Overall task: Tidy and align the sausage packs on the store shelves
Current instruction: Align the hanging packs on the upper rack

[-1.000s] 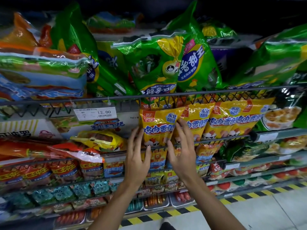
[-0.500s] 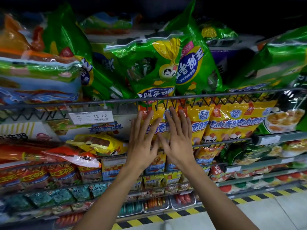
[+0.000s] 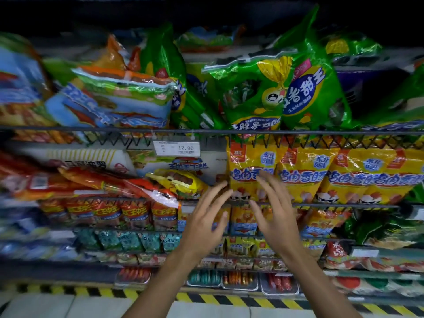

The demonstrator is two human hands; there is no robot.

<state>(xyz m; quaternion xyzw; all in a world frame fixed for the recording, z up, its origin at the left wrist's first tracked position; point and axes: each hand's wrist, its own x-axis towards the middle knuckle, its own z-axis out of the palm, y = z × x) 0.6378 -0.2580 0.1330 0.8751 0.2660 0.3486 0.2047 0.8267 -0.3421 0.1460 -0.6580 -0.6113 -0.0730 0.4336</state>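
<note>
A row of yellow sausage packs point(image 3: 305, 173) stands upright behind a wire rail point(image 3: 332, 204) on the middle shelf. My left hand point(image 3: 206, 216) and my right hand point(image 3: 273, 214) are raised in front of the leftmost yellow pack point(image 3: 247, 166), fingers spread, holding nothing. Whether the fingertips touch the pack is unclear. Left of them a yellow pack point(image 3: 181, 182) and red sausage packs point(image 3: 96, 180) lie tilted and loose. Green corn-sausage bags point(image 3: 275, 92) lean on the shelf above.
A price tag reading 12.00 point(image 3: 176, 148) hangs from the upper wire rail point(image 3: 137, 129). Blue and orange packs point(image 3: 114, 99) are stacked flat at upper left. Lower shelves hold small red, teal and yellow packs. A yellow-black striped strip point(image 3: 229, 297) marks the floor edge.
My hands have dropped from the yellow packs' upper part and drawn slightly apart. My view has swung left and the picture is blurred at the left.
</note>
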